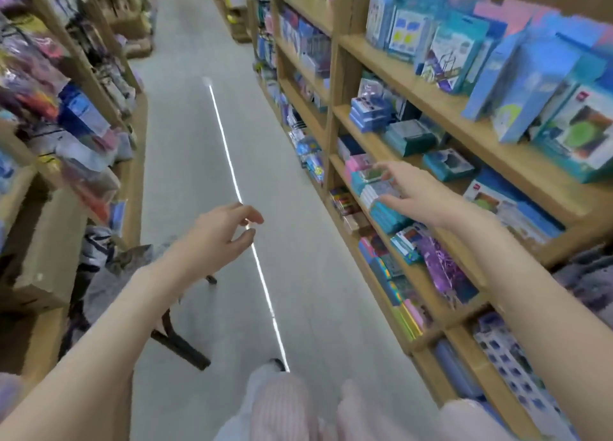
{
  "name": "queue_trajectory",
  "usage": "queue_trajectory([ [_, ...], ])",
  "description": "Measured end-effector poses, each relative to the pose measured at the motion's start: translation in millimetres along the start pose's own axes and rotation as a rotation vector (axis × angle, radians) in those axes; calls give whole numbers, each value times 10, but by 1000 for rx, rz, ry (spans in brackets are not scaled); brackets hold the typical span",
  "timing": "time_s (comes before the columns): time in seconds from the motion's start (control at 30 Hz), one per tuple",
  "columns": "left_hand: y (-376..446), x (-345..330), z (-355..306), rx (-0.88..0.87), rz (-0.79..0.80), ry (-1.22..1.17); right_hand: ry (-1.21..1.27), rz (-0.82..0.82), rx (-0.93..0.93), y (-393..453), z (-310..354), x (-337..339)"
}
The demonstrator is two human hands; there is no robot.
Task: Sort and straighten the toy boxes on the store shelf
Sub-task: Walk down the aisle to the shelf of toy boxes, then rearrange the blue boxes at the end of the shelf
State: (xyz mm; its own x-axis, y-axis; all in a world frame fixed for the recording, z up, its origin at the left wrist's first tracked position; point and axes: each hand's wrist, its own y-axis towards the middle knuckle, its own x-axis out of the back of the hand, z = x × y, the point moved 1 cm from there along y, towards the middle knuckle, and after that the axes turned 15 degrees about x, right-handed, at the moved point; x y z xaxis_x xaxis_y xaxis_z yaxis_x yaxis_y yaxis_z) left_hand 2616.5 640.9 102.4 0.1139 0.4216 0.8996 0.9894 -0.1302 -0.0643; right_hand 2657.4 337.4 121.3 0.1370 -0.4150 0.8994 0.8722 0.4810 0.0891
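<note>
While the left hand (225, 223) is held over the aisle floor (199, 162), fingers loosely curled and empty, the right hand (411, 192) is spread, apparently touching small boxes (378, 193) at the shelf (428, 241) front edge.

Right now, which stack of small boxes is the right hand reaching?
The right hand reaches the pale blue-and-white stack at the shelf's front edge, between the pink boxes and the teal boxes. The other stacks lie clear of it.

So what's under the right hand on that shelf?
Under the right hand lies a stack of flat boxes, pale on top, teal below, on the wooden shelf. The fingers cover part of the top box; contact is unclear.
</note>
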Motion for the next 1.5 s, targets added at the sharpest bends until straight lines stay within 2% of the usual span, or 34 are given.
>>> queue_trajectory([
  [0.1,1074,329,71,-126,-30,-38,-50,-82,-127,586,-360,282],
  [0.23,2389,569,-269,-305,-97,-119,-70,-225,-286,1135,-785,759],
  [0.43,4220,364,-660,-585,-49,74,-187,-443,-446,1945,-1632,1151],
  [0.6,5394,299,-856,-658,20,133,-253,-544,-473,2645,-2070,1363],
  [0.73,6305,414,-978,-674,12,95,-287,-635,-489,3170,-2280,1652],
  [0.87,7176,354,-1084,-728,1,58,-362,-673,-586,3584,-2538,1703],
  [0.97,7707,286,-1104,-777,28,26,-452,-684,-696,3897,-2696,1689],
  [1.07,8166,310,-1150,-860,40,18,-676,-684,-845,4116,-2747,1740],
  [1.17,8518,372,-1331,-878,44,-98,-668,-720,-929,4325,-2761,1829],
  [1.3,8723,351,-1581,-1008,18,-194,-624,-645,-877,4623,-2909,1812],
  [1.5,8859,293,-1885,-1125,-42,-109,-581,-573,-803,4989,-3150,1917],
])
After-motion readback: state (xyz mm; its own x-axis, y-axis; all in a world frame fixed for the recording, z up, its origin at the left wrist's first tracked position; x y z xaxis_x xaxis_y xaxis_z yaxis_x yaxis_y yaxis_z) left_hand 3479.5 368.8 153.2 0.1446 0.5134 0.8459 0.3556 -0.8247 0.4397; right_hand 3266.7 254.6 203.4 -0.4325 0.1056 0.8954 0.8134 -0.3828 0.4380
